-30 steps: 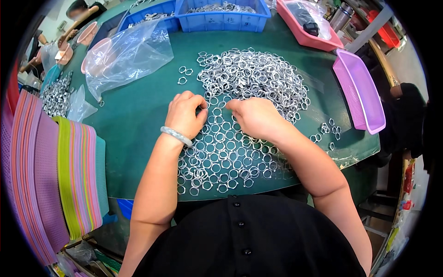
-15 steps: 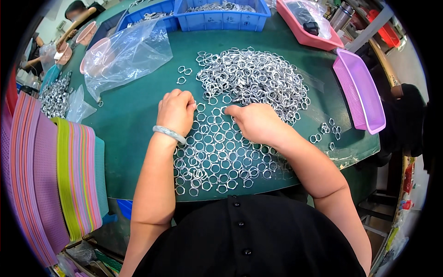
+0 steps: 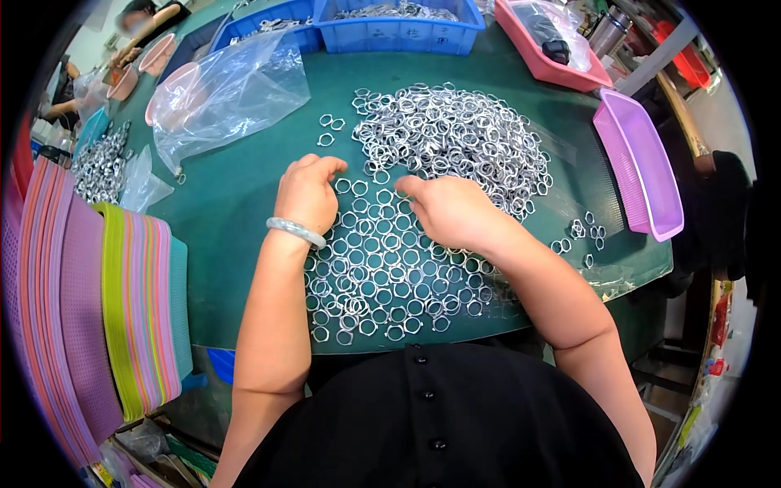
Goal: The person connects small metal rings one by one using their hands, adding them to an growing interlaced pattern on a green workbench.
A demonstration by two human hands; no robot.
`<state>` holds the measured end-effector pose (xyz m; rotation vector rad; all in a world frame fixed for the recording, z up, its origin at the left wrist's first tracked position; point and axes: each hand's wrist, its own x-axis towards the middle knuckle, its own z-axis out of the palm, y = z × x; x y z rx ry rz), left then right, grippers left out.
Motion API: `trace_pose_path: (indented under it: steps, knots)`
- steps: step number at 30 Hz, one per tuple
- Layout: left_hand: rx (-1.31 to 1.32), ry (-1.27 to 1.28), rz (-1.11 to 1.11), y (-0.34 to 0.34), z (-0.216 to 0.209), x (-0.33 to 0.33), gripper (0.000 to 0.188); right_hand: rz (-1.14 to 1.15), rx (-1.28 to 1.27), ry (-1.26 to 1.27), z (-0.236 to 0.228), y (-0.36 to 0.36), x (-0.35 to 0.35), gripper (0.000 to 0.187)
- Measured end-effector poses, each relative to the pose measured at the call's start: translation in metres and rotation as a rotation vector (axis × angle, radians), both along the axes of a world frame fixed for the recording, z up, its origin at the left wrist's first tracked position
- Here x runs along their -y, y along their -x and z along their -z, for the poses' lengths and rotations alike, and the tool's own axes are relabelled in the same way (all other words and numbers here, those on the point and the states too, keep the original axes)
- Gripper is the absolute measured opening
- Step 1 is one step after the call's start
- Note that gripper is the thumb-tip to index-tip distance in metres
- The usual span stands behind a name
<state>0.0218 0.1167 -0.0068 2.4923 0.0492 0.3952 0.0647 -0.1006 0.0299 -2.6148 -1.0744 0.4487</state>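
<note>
Flat metal rings with small outer lugs (image 3: 382, 276) lie spread in a loose single layer on the green tabletop in front of me. Beyond them rises a dense heap of the same rings (image 3: 455, 134). My left hand (image 3: 307, 195), a pale bangle (image 3: 296, 231) at its wrist, hovers at the left upper edge of the spread. Its index finger reaches right; no ring shows in it. My right hand (image 3: 457, 211) rests palm down between spread and heap, index finger stretched left close to a ring, thumb apart. Its other fingers are hidden underneath.
Nested colourful plastic baskets (image 3: 138, 309) stand at left. A clear plastic bag (image 3: 236, 102) lies at the upper left. Blue bins (image 3: 399, 34) line the back, beside a pink tray (image 3: 553, 69). A purple basket (image 3: 639, 163) sits at right, near a few stray rings (image 3: 578, 230).
The left fingers have lifted and opened away from the rings by them. My right hand has barely moved; its index finger still points left. The whole view has shifted slightly.
</note>
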Motion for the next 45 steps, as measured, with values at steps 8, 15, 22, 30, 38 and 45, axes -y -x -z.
trace_pose_path:
  steps: [8,15,22,30,38,45]
  knots:
    - [-0.091,-0.093,0.018,0.002,-0.005,0.002,0.028,-0.05,0.072,0.086,0.002,-0.004,-0.008,0.038]
    - [0.025,-0.029,0.097,0.0,0.001,0.008,0.034,-0.029,0.093,0.043,0.003,-0.003,-0.01,0.037]
    - [0.012,-0.102,0.156,0.003,0.003,0.011,0.038,-0.076,0.035,0.065,-0.002,0.0,-0.001,0.048]
    - [0.001,-0.133,0.153,0.003,0.004,0.012,0.037,0.031,0.086,-0.02,0.004,0.002,0.003,0.033]
    - [0.021,-0.133,0.143,0.002,0.005,0.01,0.029,-0.058,0.101,0.049,-0.002,-0.002,-0.011,0.038]
    - [0.046,-0.118,0.095,-0.001,0.005,0.009,0.026,0.025,0.117,0.067,0.01,-0.008,-0.021,0.031]
